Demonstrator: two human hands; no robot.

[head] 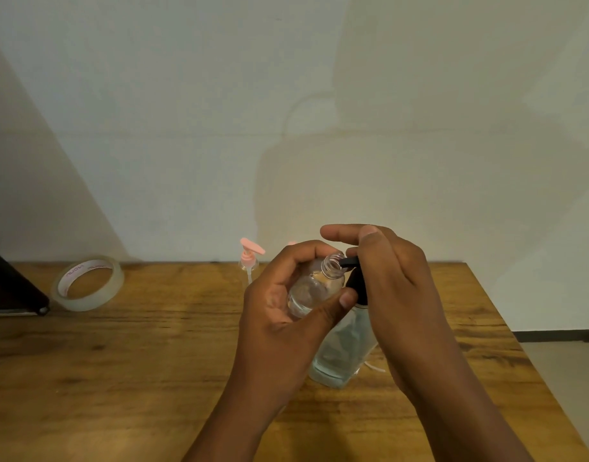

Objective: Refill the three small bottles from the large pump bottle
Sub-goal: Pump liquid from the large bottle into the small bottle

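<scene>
While gripping bottle [314, 288], both hands [279, 295] busy.

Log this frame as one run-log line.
left hand: holds small bottle, uncapped | right hand: on black pump of large bottle | nozzle at mouth

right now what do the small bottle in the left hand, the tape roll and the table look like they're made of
Small bottle: clear, glossy plastic by the look, though glass is possible; you see through it and its threaded neck glints.
Tape roll: translucent adhesive film on a pale printed core, probably card.
Table: wood or wood-look laminate, brown grain streaks, low sheen.
</scene>
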